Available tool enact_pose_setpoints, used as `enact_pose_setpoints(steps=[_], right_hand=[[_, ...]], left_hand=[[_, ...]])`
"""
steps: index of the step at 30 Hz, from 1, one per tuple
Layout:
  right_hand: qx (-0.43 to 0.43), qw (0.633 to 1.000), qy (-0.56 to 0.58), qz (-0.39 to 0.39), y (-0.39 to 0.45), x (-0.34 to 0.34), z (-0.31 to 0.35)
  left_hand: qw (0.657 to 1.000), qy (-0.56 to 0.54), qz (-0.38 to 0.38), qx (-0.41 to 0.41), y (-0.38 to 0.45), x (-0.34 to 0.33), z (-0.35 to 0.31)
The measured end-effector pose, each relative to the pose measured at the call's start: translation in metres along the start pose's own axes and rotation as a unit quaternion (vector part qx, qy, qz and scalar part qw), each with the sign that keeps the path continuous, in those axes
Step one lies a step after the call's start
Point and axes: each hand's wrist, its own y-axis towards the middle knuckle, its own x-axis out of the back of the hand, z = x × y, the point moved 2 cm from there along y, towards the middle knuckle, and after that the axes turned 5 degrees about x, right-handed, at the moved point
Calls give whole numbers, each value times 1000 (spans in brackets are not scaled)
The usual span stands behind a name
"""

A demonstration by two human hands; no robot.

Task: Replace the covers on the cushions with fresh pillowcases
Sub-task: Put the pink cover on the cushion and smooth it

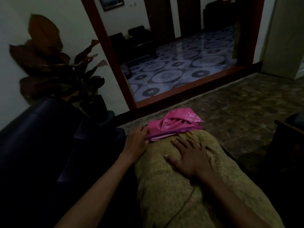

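1. No text, label, brand, number or sign can be read in the head view
2. White marks are seen on the pink cloth (176, 125), but only as a woven pattern, not as letters
3. A framed picture (111, 2) is hung on the wall at the top edge; its content is too dark and too cut off to be made out
4. Ring shapes are shown on the far floor (184, 63); they are ornament only, and no figures are formed by them
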Motion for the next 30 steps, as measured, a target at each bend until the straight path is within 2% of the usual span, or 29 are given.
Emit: enact_pose_setpoints(steps=[4, 7, 9, 13, 16, 18, 22, 24, 27, 30], right_hand=[[-11, 1000, 2, 4, -1, 0, -1], [-10, 1000, 1, -2, -2, -1, -1], [-13, 1000, 0, 1, -1, -2, -2], [-29, 1000, -4, 11, 3, 2, -3], [-42, 999, -10, 34, 2, 4, -7], [-39, 999, -19, 32, 1, 3, -8], [-26, 998, -29, -49, -2, 2, 2], [-29, 993, 23, -110, -5, -1, 1], [-48, 966, 158, -200, -13, -1, -13], [-92, 942, 194, -259, -14, 11, -24]], left_hand=[[996, 18, -5, 93, -22, -9, 14], [978, -61, -1, 199, -53, -21, 38], [962, -123, 33, 240, -69, -26, 43], [961, -193, 73, 187, -98, -21, 30], [969, -198, 14, 145, -117, -12, 18], [965, -204, -25, 163, -125, -13, 13], [929, -218, -51, 295, -133, -37, 31], [916, -225, -41, 328, -136, -52, 38], [912, -260, -33, 315, -122, -54, 33], [932, -263, -19, 250, -107, -32, 22]])
